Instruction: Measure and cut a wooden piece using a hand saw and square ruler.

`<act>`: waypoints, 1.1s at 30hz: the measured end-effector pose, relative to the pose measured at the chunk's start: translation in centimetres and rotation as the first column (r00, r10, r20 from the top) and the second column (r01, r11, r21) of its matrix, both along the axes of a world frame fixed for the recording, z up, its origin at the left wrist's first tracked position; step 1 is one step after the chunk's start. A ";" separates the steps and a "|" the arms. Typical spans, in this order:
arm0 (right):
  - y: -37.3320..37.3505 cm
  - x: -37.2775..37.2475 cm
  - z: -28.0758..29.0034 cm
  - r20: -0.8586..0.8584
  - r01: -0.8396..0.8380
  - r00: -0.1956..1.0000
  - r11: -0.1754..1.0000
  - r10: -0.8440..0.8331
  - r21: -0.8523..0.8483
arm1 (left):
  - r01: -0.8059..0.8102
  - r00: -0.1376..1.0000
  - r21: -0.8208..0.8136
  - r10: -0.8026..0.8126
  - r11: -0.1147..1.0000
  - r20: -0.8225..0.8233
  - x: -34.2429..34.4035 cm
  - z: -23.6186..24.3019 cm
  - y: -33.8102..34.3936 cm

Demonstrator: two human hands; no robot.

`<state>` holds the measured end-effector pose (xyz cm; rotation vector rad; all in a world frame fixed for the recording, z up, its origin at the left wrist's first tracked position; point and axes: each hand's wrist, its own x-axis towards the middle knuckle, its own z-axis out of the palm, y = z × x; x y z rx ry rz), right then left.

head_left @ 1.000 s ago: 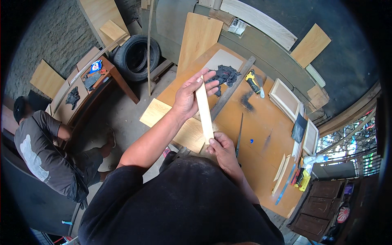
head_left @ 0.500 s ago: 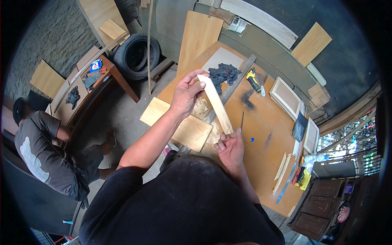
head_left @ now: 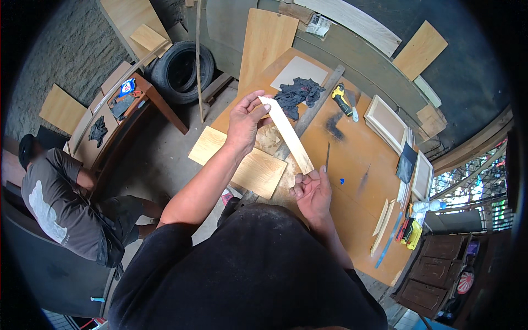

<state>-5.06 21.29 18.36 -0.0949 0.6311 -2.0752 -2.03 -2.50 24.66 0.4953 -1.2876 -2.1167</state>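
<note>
My left hand [head_left: 247, 122] grips the upper end of a pale wooden strip [head_left: 289, 132] held diagonally, thumb across its face. My right hand [head_left: 312, 192] is palm up at the lower end, curled fingertips on it and thumb raised. Beneath lie a light wood board [head_left: 258, 179] and a dark metal bar [head_left: 331, 82] on the brown tabletop [head_left: 352, 231]. A thin dark tool [head_left: 328, 154] lies beside my right thumb, partly hidden. Beyond the strip sit a crumpled dark cloth [head_left: 302, 93] and a yellow-black tool [head_left: 344, 102].
A co-worker [head_left: 71, 203] bends at left by a side table [head_left: 165, 113] with tools. A tire [head_left: 181, 71], a pole [head_left: 199, 82] and boards [head_left: 267, 30] stand behind. Pale frames [head_left: 385, 126], hand tools and a bottle line the right edge, near a dark cabinet [head_left: 429, 275].
The strip's upper end has moved left and up, tilting it further. My right hand has shifted right and turned palm up, its thumb lifted off the strip.
</note>
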 end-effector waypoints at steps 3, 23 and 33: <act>0.1 0.1 -0.2 -0.010 0.010 1.000 1.000 -0.010 0.020 | -0.005 1.000 0.025 0.005 1.000 0.005 -0.2 -0.4 -0.1; -0.5 -1.6 -4.2 -0.155 0.154 0.981 0.952 -0.116 0.265 | 0.092 0.932 -0.324 0.033 0.941 0.361 3.7 -6.8 -2.2; -2.5 -0.6 -14.2 0.144 -0.293 0.956 0.820 0.255 0.491 | 0.792 0.597 -0.607 0.122 0.068 0.793 6.9 -15.3 1.9</act>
